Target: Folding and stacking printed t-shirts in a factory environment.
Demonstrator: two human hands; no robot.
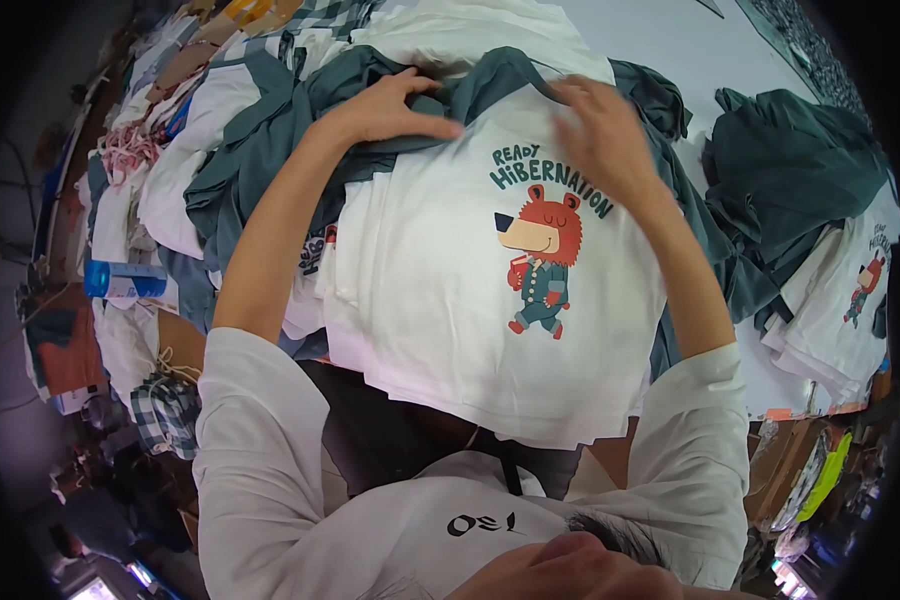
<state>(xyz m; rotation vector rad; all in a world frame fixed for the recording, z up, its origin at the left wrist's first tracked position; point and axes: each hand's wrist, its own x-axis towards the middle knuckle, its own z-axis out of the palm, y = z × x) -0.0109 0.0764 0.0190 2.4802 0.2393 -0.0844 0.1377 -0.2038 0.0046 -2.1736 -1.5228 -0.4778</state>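
Observation:
A white shirt with dark green sleeves and collar lies spread in front of me, a bear in green overalls printed on its chest. Its lower edge hangs over the table's near side, with more white layers beneath it. My left hand rests at the green fabric left of the collar, its thumb and fingers stretched apart. Over the shirt's right shoulder, next to the green collar, is my right hand. Motion smears its fingers, so their grip cannot be made out.
Another pile of green-and-white shirts lies at the right. Heaped garments cover the left side, with a blue cylindrical item at their edge. Cardboard boxes stand below the table at the right. White fabric lies at the far side.

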